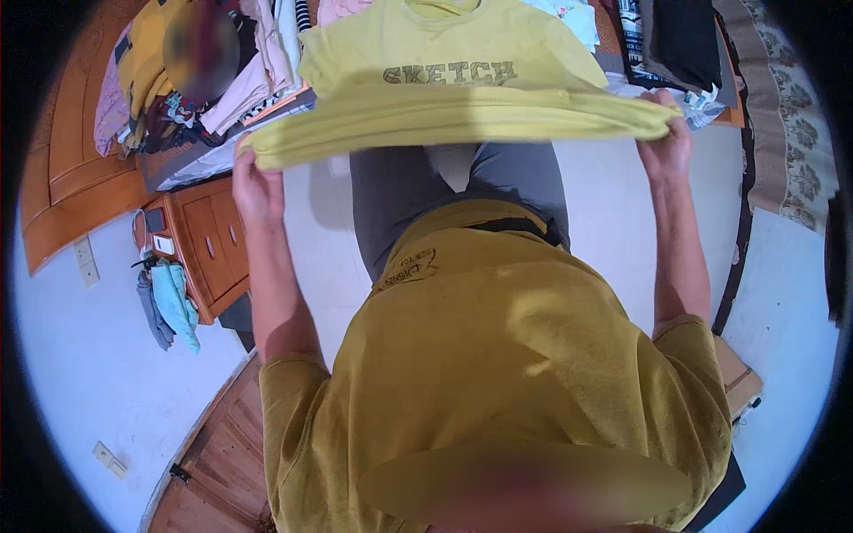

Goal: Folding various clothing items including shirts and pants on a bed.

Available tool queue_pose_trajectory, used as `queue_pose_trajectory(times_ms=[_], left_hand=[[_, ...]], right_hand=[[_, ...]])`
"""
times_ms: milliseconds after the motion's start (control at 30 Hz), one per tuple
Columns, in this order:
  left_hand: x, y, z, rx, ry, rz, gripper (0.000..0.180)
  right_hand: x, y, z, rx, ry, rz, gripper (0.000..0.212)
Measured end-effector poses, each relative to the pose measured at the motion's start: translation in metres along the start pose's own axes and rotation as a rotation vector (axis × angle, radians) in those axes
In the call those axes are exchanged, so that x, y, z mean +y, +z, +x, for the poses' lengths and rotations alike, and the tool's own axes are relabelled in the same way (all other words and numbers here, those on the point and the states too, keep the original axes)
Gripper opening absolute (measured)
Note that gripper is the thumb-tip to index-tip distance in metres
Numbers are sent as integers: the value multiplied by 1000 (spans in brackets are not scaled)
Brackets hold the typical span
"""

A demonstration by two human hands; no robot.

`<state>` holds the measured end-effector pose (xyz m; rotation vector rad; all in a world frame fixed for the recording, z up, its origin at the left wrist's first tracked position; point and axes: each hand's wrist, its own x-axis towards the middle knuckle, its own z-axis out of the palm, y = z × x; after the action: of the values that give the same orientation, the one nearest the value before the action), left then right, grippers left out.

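Observation:
A yellow T-shirt [453,67] with dark lettering on its chest lies with its neck end on the bed's near side. Its hem end is lifted and stretched sideways toward me, above my legs. At the left corner of that hem my left hand [259,185] is closed, gripping the cloth. The opposite corner is pinched in my right hand [668,142]. Between the two hands the fabric hangs taut in a folded, slightly blurred band. Both arms reach forward, well apart.
Heaped clothes [258,75] lie on the bed at the left. Dark folded clothes [682,44] are stacked at the right. A wooden bedside cabinet [209,240] stands at the left, with a teal cloth [173,302] hanging beside it. A patterned curtain [789,133] hangs at the far right.

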<state>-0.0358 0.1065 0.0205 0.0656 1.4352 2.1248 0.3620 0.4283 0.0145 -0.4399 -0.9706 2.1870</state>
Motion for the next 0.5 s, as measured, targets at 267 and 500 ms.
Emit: queue_pose_trajectory(times_ms=[267, 500], left_hand=[[-25, -82, -67, -514, -754, 561, 24], [-73, -109, -58, -1069, -826, 1057, 20]], right_hand=[[20, -28, -90, 66, 1036, -610, 36], [31, -37, -53, -534, 1215, -1162, 49]])
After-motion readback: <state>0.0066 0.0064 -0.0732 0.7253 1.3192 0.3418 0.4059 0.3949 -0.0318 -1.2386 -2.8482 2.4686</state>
